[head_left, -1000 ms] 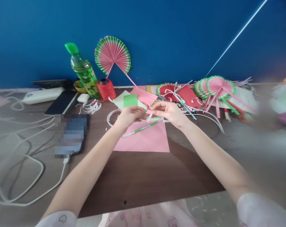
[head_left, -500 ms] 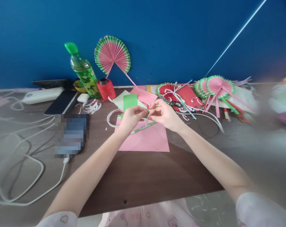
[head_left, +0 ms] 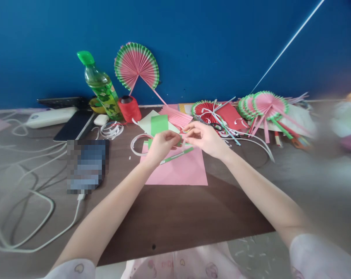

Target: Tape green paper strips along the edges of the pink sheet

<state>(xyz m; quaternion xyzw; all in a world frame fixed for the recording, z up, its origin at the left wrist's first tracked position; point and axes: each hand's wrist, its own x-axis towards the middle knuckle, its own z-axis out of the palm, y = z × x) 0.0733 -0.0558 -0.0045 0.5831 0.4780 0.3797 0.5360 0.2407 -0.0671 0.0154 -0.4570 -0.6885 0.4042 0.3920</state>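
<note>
Both hands meet above a pink paper sheet [head_left: 181, 172] lying on the brown table [head_left: 175, 217]. My left hand [head_left: 160, 145] is closed in a pinch on a thin green paper strip [head_left: 177, 155] that slants down across the pink sheet. My right hand [head_left: 206, 137] pinches the same small piece from the right, fingertips almost touching the left ones. A green paper square [head_left: 159, 124] lies just behind my left hand.
A green bottle [head_left: 101, 87], a red spool [head_left: 129, 108] and a pink-green paper fan [head_left: 136, 66] stand against the blue wall. More paper fans [head_left: 265, 104] and strips lie at the right. A phone [head_left: 85, 166], white cables [head_left: 27, 201] and a power bank [head_left: 50, 116] sit left.
My hands drew together from slightly apart to fingertips nearly touching. The green strip stays on the pink sheet.
</note>
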